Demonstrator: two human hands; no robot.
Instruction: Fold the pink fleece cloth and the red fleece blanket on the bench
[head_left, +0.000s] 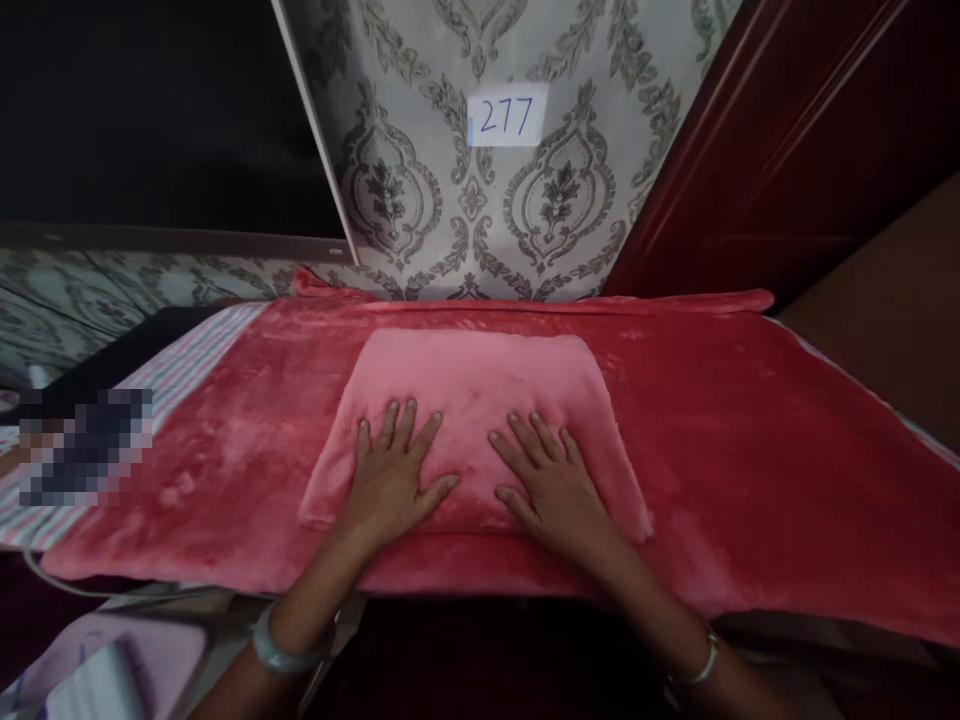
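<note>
While both hands lie flat with fingers spread, the left hand (391, 478) and right hand (550, 484) press side by side on a folded pink cloth (480, 400). It rests in the middle of a red plush blanket (750, 440) covering the bench. A paper label (508, 116) reading 277 hangs on the patterned wall behind.

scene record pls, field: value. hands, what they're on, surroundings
left hand: left hand flat, fingers spread, palm down on folded pink cloth
right hand: right hand flat, fingers spread, on the same cloth, beside the left
grip: none; both hands open, pressing
cloth: lighter pink, folded into a rectangle, lying on red blanket
wrists: bracelet on each
backdrop: patterned wallpaper with paper label 277
left edge: striped fabric under the blanket
</note>
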